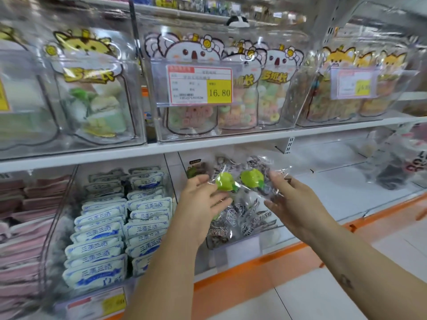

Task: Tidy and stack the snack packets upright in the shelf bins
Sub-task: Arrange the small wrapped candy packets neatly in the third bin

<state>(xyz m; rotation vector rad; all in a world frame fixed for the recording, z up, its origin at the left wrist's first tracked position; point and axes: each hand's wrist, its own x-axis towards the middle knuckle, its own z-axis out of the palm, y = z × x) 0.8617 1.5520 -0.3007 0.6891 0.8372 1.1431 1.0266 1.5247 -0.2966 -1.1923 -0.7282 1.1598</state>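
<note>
Both hands are on the dark clear packets (240,204) with the green stickers, in the lower-shelf bin (240,250) just right of the blue-and-white packets (120,218). My left hand (203,204) is spread, fingers flat against the left side of the bundle. My right hand (291,204) is also spread, fingers loosely curled at the right packet's edge near its top corner; I can't tell for sure whether the thumb pinches the film.

Step in hand, as I judge it: squaring two or three packets together and standing them up in that bin.

How to do it well:
- Press both palms inward evenly so the packets line up edge to edge, green stickers facing out.
- Keep the tops level, then lower the bottoms to the bin floor before letting go.
- The film looks slippery and crinkly; squeeze the sides, not the loose top seal, or the packets may fan out.
- Lean them back against whatever stands behind them, so they don't flop forward.
- Stay clear of the blue-and-white packets, already neatly rowed.

Writing:
- Price tag (199,85), on the clear bin above my packets: yellow block reads "16.80"; small print too blurred.
- Blue-and-white packets: "三蒸三晒".
- Koala bags (194,51) behind that tag and the cat bag (90,56) to their left carry yellow characters ending "班长"; the first is unclear.
- My packets have white characters, too smeared to read.
- A second tag (353,83) right of the koala bags: unreadable.
</note>
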